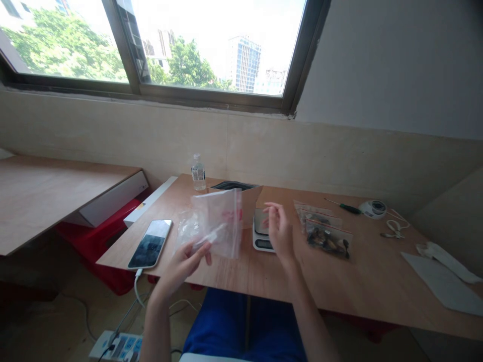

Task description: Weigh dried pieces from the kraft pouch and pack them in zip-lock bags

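Note:
A clear zip-lock bag (222,213) with red print and a zip strip along its right side is pinched in my left hand (192,256), raised over the front of the table. My right hand (278,226) hovers just above a white digital scale (260,242), partly covering its plate. Its fingers are apart and curved, and nothing shows in them. Behind the bag stands an open cardboard box (249,201) with something dark inside. More clear plastic (186,226) lies to the left of the held bag; I cannot tell whether it is separate.
To the right are filled zip-lock bags (328,239), a screwdriver (349,207), a white dome camera (373,208) and a white sheet (445,284). On the left lie a charging phone (151,244) and a bottle (198,173). A power strip (116,347) sits on the floor.

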Demonstrator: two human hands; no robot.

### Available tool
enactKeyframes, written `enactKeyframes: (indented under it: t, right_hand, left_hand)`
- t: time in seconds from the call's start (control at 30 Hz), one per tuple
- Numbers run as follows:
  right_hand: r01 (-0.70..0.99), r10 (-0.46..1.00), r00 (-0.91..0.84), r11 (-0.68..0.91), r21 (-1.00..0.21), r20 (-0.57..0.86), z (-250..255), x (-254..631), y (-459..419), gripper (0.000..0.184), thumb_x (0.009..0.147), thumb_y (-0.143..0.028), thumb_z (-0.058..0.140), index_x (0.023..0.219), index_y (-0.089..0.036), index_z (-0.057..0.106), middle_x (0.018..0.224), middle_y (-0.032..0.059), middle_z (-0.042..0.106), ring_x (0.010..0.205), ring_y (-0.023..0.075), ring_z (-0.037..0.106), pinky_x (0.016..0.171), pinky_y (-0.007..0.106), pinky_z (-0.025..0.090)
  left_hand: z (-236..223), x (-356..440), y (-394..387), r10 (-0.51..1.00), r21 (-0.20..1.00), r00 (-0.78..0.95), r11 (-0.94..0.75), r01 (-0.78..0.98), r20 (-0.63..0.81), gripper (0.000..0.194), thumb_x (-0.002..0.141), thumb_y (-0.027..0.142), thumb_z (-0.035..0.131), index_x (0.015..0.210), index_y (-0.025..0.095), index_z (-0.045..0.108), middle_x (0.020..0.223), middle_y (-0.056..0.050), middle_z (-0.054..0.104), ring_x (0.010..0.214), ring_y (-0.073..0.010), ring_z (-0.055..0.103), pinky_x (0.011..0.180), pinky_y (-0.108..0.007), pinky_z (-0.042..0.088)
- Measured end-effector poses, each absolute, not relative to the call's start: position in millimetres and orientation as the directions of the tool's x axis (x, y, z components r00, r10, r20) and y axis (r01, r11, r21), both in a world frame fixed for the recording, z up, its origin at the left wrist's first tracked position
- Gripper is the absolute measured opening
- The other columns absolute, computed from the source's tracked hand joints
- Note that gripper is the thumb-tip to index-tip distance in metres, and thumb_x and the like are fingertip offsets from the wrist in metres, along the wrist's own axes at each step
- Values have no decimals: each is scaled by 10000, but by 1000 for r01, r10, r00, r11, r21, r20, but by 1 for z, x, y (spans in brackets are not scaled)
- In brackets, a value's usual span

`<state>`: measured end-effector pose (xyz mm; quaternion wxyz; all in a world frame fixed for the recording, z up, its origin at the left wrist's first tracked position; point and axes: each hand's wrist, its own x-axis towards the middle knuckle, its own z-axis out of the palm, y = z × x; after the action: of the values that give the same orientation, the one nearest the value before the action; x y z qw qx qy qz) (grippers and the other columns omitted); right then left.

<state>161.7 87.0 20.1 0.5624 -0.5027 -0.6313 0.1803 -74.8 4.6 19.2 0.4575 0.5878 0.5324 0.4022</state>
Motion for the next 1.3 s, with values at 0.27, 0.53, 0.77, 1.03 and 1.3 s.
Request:
enactKeyframes:
  t: [0.27, 0.53, 0.77, 1.03, 1.3]
  right_hand:
    - [958, 846, 180, -35, -284, 501, -46, 358, 138, 359, 812, -163, 359, 1057, -64, 601, 1035, 223, 626, 1028, 301, 553, 877, 407, 414]
    - [947, 920, 316, -289, -143, 230, -64, 407, 139, 350, 821, -201, 427, 1100, -108, 616, 1139, 190, 616, 1035, 308, 562, 858, 442, 371]
    - [923, 903, 309, -208, -324, 299, -20, 382, 90, 249, 789, -319, 492, 857, -164, 674, 861, 111, 688, 800, 263, 623, 708, 360, 412]
    - [654, 777, 519, -91, -751, 357, 28, 290, 20, 441, 778, -513, 483, 871, -130, 681, 791, 135, 699, 691, 256, 637, 595, 319, 445]
    - [395, 899, 383, 47, -917, 211, 34, 222, 18, 329, 741, -421, 562, 819, -127, 686, 817, 109, 717, 750, 237, 664, 652, 298, 501]
  left_hand:
    - [0, -149, -5, 944, 964, -266, 235, 128, -195, 482, 646, 620, 609, 760, 155, 553, 514, 61, 415, 373, -39, 267, 354, -168, 168]
    - [-8, -123, 33, 928, 904, -158, 366, 221, -337, 550, 566, 684, 587, 674, 153, 492, 464, 37, 454, 328, -38, 248, 360, -184, 147]
    - [-16, -136, 43, 853, 610, -519, 381, 694, 59, 797, 704, 601, 509, 1287, 64, 418, 1125, -242, 543, 993, -370, 569, 728, -437, 464]
    - [-52, -111, 68, 923, 473, -302, 162, 866, 238, 470, 863, 354, 410, 1278, 141, 472, 1300, -195, 467, 1190, -326, 454, 918, -486, 402]
    - [-7, -66, 42, 661, 757, -554, -32, 653, 506, 341, 846, 310, 444, 1120, 181, 601, 1100, -117, 519, 880, -213, 581, 796, -376, 478]
